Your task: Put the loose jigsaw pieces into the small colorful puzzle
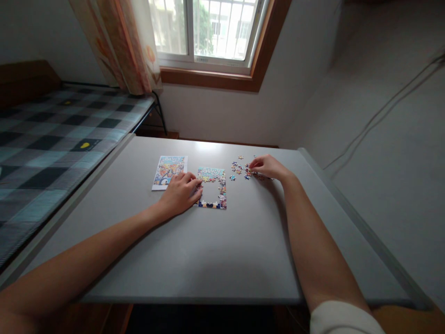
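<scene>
A partly assembled jigsaw puzzle (pixel 223 188) lies on the table, its border joined around a bare middle. My left hand (pixel 181 191) rests over the puzzle's left edge, fingers apart and slightly bent, covering part of that side. To the right is a scatter of loose jigsaw pieces (pixel 238 166). Above them my right hand (pixel 266 166) is lowered with thumb and fingers pinched together on a small jigsaw piece, mostly hidden by the fingertips. Left of the puzzle lies a printed reference picture (pixel 170 169), its lower right corner beside my left hand.
Everything lies on a pale table (pixel 208 255) with raised side edges. A bed with a checked cover (pixel 114 109) stands along the left. Beyond the table are a curtain (pixel 121 46) and a barred window (pixel 222 30). A cable (pixel 378 116) runs along the right wall.
</scene>
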A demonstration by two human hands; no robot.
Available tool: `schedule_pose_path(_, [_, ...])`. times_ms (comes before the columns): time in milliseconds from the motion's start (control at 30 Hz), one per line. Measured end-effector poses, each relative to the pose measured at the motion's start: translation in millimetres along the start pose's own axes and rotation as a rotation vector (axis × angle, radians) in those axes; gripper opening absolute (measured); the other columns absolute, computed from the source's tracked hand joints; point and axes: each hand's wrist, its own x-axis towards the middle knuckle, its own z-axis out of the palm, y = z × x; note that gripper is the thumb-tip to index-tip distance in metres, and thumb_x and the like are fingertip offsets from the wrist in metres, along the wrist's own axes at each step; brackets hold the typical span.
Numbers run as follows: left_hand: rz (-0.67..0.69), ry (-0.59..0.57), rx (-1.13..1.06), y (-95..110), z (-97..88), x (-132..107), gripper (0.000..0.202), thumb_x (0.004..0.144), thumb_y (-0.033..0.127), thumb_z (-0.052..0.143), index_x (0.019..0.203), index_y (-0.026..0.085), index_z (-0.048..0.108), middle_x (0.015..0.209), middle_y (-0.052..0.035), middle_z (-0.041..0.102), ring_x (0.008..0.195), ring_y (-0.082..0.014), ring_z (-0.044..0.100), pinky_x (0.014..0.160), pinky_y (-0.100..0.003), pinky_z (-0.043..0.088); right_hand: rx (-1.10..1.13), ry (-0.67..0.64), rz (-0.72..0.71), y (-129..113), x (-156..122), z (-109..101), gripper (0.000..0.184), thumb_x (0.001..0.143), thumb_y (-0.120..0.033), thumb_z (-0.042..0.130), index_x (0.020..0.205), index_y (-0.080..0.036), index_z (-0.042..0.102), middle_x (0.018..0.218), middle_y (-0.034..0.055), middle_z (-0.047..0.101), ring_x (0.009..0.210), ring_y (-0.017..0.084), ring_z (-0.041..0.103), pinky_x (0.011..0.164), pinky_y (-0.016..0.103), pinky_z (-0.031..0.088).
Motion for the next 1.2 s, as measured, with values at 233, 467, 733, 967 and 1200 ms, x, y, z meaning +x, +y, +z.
schedule_pose_path(233, [0.001,0.006,0.003,0,0.4,0,0.025,0.093,0.034,0.053,0.11,0.021,0.066,0.107,-0.0078,0.063,0.098,-0.0248,0.054,0.087,-0.041,0.042,-0.025,0.008,0.036,-4,-3,3,0.013,0.077,-0.021,0.069,0.085,-0.013,0.074,0.073,0.0057,0.071,0.052,0.009,0.054,0.046,0.02,0.041])
schedule_pose_path(467, [-0.005,-0.002,-0.031,1,-0.6,0,0.024,0.092,0.033,0.053,0.108,0.021,0.067,0.106,-0.0083,0.062,0.097,-0.0251,0.054,0.089,-0.042,0.042,-0.062,-0.014,-0.095,-19,-2,12,0.018,0.071,-0.026,0.075,0.086,-0.015,0.074,0.078,0.0045,0.068,0.066,0.012,0.058,0.056,0.021,0.042])
schedule_pose_path(733, [-0.002,0.004,-0.028,-1,1.7,0,0.025,0.092,0.034,0.053,0.109,0.021,0.067,0.107,-0.0085,0.062,0.098,-0.0256,0.053,0.089,-0.043,0.042,-0.122,-0.053,-0.126,-21,1,18,0.016,0.07,-0.019,0.073,0.086,-0.017,0.075,0.076,0.0022,0.065,0.07,0.013,0.058,0.063,0.022,0.043])
schedule_pose_path(967, [0.001,0.006,-0.042,-2,2.7,-1,0.026,0.093,0.034,0.052,0.109,0.021,0.067,0.105,-0.0086,0.063,0.099,-0.0253,0.053,0.09,-0.043,0.042,-0.083,-0.031,-0.097,-17,-3,10,0.018,0.071,-0.02,0.073,0.089,-0.016,0.075,0.083,0.0045,0.067,0.072,0.013,0.059,0.059,0.021,0.045])
schedule_pose_path(1200, [-0.002,-0.003,-0.013,-1,1.4,-1,0.027,0.093,0.034,0.052,0.11,0.02,0.067,0.107,-0.0089,0.063,0.099,-0.0258,0.054,0.088,-0.043,0.042,-0.062,-0.021,-0.017,-7,-6,-3,0.025,0.07,-0.026,0.078,0.092,-0.014,0.075,0.083,0.0064,0.069,0.063,0.012,0.057,0.053,0.022,0.044])
